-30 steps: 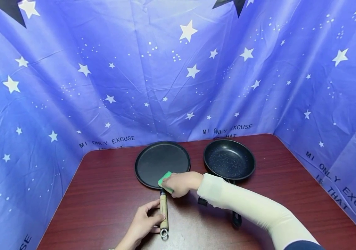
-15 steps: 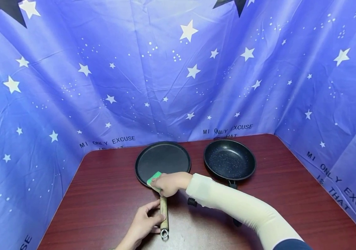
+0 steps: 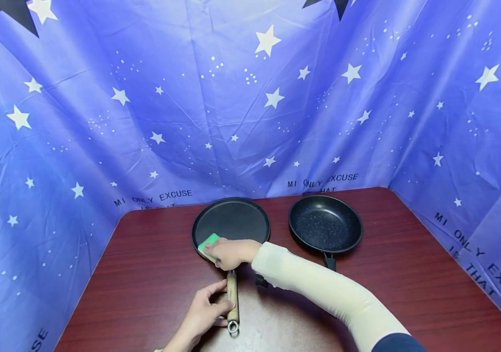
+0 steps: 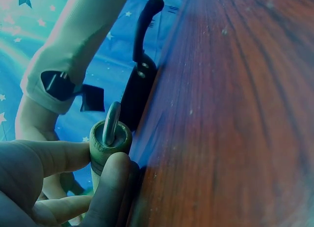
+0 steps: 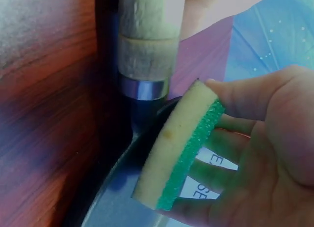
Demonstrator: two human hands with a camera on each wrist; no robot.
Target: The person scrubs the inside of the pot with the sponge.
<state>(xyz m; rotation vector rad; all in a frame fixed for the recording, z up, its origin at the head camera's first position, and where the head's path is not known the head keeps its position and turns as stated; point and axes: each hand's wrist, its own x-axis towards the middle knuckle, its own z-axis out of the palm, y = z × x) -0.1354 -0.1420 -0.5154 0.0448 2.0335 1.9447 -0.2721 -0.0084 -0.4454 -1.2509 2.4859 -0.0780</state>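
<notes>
My left hand (image 3: 206, 309) grips the wooden handle (image 3: 232, 296) of a flat black griddle pan (image 3: 237, 217), thumb on one side and fingers on the other. A metal hanging ring (image 4: 112, 124) caps the handle's end in the left wrist view. My right hand (image 3: 232, 253) pinches a sponge (image 3: 209, 242), green on one face and cream on the other. In the right wrist view the sponge (image 5: 179, 148) stands on edge between thumb and fingers, at the pan's rim near the handle joint. In the head view it overlaps the front left of the pan.
A deeper speckled black frying pan (image 3: 326, 222) sits to the right, its black handle (image 3: 330, 261) partly behind my right sleeve (image 3: 320, 283). Both pans stand on a red-brown wooden table (image 3: 144, 274). A blue star-printed curtain (image 3: 215, 107) surrounds the table's back and sides.
My right hand has moved left with the sponge, along the griddle pan's near rim from the handle joint to the front left. The left hand keeps its grip on the handle.
</notes>
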